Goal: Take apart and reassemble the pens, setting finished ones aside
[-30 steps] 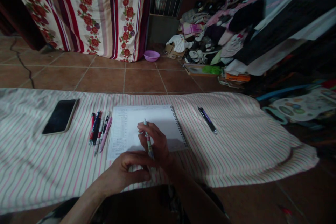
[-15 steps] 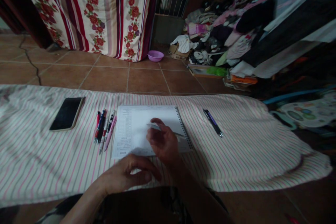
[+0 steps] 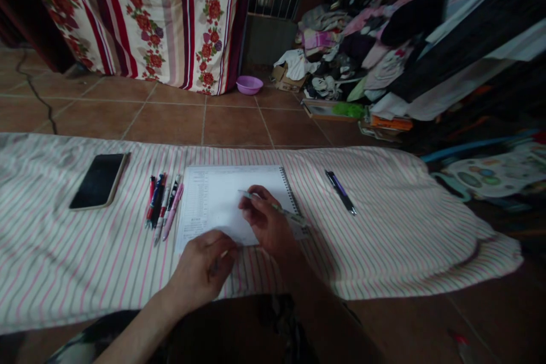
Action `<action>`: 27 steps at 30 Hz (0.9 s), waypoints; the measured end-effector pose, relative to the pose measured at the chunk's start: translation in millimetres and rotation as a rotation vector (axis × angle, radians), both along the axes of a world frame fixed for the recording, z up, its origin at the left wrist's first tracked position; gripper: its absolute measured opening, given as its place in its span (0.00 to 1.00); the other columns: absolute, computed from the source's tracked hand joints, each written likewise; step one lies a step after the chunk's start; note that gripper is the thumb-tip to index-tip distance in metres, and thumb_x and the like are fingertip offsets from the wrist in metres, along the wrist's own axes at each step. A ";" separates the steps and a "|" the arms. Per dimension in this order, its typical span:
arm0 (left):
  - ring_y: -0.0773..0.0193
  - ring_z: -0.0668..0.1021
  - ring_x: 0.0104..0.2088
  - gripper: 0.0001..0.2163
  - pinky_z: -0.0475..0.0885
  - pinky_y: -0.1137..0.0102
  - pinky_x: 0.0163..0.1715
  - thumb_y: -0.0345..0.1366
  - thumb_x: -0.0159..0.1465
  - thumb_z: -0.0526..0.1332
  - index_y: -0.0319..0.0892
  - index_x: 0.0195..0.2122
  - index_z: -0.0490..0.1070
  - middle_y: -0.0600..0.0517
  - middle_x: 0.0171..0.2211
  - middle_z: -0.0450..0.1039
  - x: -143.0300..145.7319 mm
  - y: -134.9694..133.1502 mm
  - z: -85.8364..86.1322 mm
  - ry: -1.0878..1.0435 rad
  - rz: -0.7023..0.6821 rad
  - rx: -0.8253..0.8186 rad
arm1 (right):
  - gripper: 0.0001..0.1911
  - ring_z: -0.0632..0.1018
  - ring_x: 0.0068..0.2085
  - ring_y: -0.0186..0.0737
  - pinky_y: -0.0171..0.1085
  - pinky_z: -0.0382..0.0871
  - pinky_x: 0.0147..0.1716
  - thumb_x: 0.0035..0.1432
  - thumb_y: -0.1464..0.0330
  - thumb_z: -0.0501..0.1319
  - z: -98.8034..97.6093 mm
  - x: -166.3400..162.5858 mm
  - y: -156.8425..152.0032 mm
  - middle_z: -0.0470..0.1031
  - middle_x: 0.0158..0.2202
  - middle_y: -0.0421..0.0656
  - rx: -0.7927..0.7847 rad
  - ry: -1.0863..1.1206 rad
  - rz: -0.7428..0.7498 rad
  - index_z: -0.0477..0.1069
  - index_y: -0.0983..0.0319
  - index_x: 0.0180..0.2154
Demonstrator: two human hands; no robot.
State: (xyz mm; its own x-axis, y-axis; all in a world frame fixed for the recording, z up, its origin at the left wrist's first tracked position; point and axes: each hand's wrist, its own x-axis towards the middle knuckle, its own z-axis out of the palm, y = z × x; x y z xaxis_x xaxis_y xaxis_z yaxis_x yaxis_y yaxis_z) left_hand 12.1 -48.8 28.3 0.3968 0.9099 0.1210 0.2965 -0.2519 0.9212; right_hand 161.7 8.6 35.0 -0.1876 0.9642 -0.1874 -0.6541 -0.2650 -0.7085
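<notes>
A spiral notebook (image 3: 222, 193) lies on the striped cloth, with a printed column down its left side and the coil on its right. Above the page my right hand (image 3: 268, 219) grips a slim, pale pen (image 3: 248, 194), which slants with one end toward the upper left and the other past the coil. At the notebook's lower edge rests my left hand (image 3: 205, 267), fingers curled in and thumb near the index finger. A small light spot shows at that thumb; what it is, I cannot make out.
Several pens (image 3: 164, 205) lie bunched left of the notebook, and a phone (image 3: 99, 181) farther left. A dark pen (image 3: 340, 192) lies to the right. Beyond the striped cloth (image 3: 384, 227) are a tiled floor, a purple basin (image 3: 249, 85) and heaped clothes (image 3: 354, 45).
My left hand has drawn its fingers in and sits closer to the notebook's lower edge. The pen in my right hand has tilted a little. The whole view has shifted slightly.
</notes>
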 end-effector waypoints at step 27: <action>0.45 0.61 0.57 0.13 0.67 0.51 0.52 0.26 0.58 0.54 0.36 0.43 0.71 0.41 0.48 0.68 19.6 -40.8 -36.7 0.647 0.060 0.621 | 0.09 0.78 0.31 0.37 0.32 0.68 0.35 0.54 0.68 0.56 -38.9 -7.3 -18.5 0.78 0.29 0.43 0.576 -1.321 0.049 0.74 0.62 0.29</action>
State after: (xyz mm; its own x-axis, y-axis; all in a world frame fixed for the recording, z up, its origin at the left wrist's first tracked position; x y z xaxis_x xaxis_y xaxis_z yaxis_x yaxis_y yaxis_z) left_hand 31.6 -89.5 -8.5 0.5125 0.7763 0.3671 0.7387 -0.6165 0.2725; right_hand 154.4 -9.9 -3.9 -0.2221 0.9619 0.1593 0.5534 0.2589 -0.7916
